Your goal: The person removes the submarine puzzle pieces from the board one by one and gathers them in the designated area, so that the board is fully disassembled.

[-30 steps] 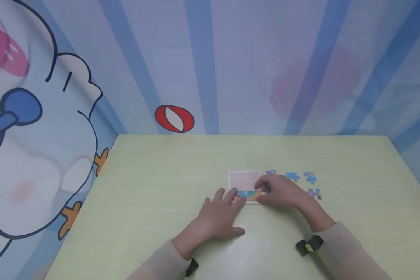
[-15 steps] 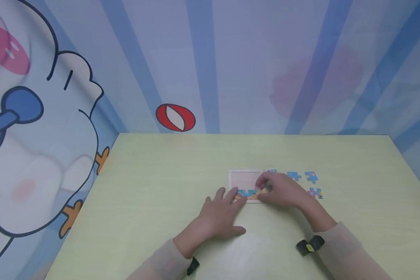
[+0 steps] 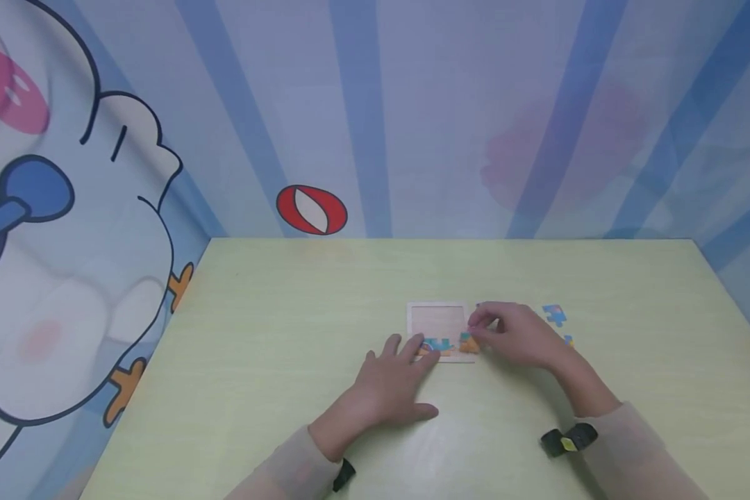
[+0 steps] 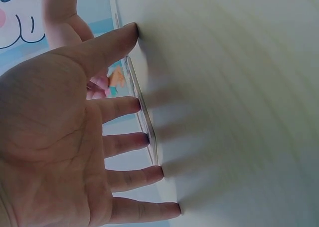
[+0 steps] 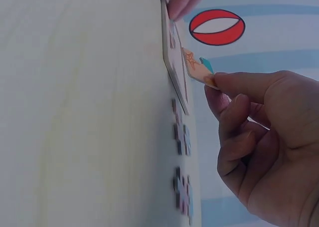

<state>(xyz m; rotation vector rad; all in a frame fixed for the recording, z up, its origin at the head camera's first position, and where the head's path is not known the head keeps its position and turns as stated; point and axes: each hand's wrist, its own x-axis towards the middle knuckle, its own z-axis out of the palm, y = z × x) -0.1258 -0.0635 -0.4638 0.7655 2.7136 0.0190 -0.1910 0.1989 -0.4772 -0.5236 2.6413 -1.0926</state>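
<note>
My right hand (image 3: 517,335) pinches an orange and teal puzzle piece (image 5: 197,69) between thumb and forefinger. In the right wrist view this piece is tilted, raised over the right end of the puzzle frame (image 5: 173,70). A starfish print shows on it. My left hand (image 3: 390,389) lies with fingers spread, fingertips at the lower left of the square frame (image 3: 437,304). In the left wrist view its straight fingertips (image 4: 144,138) meet the frame's edge and the table. Teal and orange pieces (image 3: 439,345) fill part of the frame's bottom row; the upper area shows bare backing.
Loose blue puzzle pieces (image 3: 555,314) lie right of the frame, some hidden behind my right hand. More loose pieces (image 5: 182,192) show at the table surface in the right wrist view. A printed curtain stands behind the pale table (image 3: 275,312).
My right hand has lifted the orange and teal piece from the frame's bottom row and shifted slightly right, leaving a gap beside the other pieces. The left hand stays in place.
</note>
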